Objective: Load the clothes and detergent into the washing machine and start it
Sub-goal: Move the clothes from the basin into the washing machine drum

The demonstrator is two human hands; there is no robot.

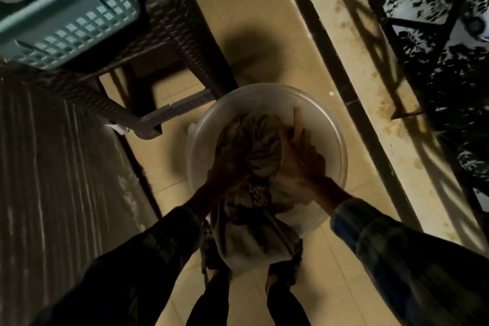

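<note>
Left hand (229, 164), right hand (295, 163) both grasping clothes bundle (260, 144) between them; white basin (334, 127) beneath grip.

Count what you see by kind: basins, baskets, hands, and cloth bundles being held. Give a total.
White basin: 1
Teal basket: 1
Hands: 2, left hand and right hand
Held cloth bundle: 1
Total: 5
</note>
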